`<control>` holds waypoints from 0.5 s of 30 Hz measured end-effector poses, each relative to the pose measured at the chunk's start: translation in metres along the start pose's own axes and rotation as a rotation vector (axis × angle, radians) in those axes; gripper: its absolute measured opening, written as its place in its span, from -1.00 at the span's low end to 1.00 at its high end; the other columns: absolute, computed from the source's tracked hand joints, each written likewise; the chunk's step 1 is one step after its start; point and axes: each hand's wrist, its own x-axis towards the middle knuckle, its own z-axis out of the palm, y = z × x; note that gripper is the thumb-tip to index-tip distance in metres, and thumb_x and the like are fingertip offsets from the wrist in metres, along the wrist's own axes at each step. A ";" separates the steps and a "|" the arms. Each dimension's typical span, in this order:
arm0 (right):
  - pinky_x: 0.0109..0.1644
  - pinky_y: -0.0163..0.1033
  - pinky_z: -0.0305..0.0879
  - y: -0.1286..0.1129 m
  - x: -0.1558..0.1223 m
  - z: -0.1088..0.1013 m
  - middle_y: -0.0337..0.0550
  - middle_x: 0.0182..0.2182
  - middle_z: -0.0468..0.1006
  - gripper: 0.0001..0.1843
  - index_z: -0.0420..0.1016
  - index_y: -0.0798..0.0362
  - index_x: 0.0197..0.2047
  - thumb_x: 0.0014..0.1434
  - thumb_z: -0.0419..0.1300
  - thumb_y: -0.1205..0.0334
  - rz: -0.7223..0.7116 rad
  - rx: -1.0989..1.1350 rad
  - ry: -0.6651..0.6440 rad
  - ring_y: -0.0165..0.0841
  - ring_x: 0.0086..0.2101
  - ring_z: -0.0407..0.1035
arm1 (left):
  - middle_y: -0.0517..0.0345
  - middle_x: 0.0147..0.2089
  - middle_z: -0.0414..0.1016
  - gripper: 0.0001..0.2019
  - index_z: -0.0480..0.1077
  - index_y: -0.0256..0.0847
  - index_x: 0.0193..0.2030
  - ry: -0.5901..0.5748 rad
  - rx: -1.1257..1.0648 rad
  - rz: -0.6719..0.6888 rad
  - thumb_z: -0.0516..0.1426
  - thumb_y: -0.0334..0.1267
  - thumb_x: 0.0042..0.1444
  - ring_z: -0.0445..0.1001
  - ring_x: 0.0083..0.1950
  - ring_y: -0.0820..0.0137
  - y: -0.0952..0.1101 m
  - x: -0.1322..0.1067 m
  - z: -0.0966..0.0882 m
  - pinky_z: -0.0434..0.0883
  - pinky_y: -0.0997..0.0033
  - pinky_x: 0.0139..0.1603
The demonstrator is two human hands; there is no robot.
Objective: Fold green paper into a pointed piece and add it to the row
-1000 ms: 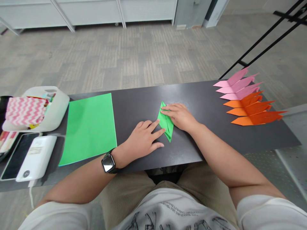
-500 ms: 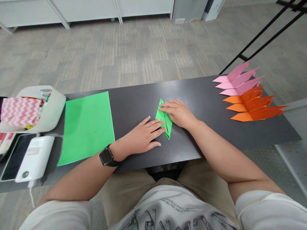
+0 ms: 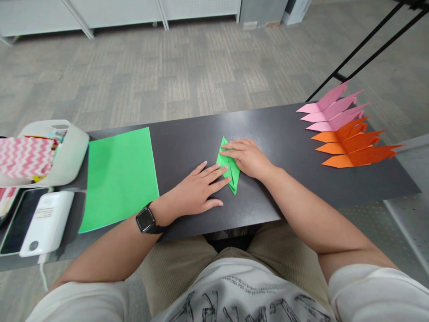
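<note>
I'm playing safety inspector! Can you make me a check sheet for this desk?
Surface: dark tabletop, light shining on it.
Job's things: folded green paper mid-table; flat green paper left; pink folded papers and orange folded papers in a row right.
Clutter: white basket, phone, white power bank at the left end.
Hands: left hand and right hand, fingers resting on the folded green paper.
Cables: white cable hanging from the power bank.
Surroundings: grey floor, white panels beyond.

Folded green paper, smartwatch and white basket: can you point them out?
Folded green paper [image 3: 233, 169]: head view, uncovered middle.
Smartwatch [image 3: 145, 220]: head view, screen.
White basket [image 3: 76, 157]: head view, side wall.
</note>
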 end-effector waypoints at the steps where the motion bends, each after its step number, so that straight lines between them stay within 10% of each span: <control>1: 0.39 0.17 0.23 0.000 0.000 0.000 -0.29 0.30 0.63 -0.45 0.68 -0.32 0.27 0.43 0.10 0.41 0.002 0.001 -0.004 -0.11 0.27 0.43 | -0.12 0.69 0.10 -0.31 0.22 -0.15 0.62 0.002 -0.002 -0.002 0.11 0.16 0.50 0.10 0.69 -0.02 -0.001 0.000 0.000 -0.07 -0.23 0.69; 15: 0.38 0.17 0.22 0.001 0.001 0.000 -0.26 0.30 0.63 -0.47 0.68 -0.31 0.26 0.45 0.08 0.37 -0.009 0.013 -0.004 -0.10 0.26 0.43 | -0.22 0.68 0.09 -0.36 0.34 -0.08 0.55 0.034 -0.005 -0.038 0.17 0.15 0.46 0.20 0.65 -0.01 -0.008 -0.002 -0.002 0.10 -0.17 0.66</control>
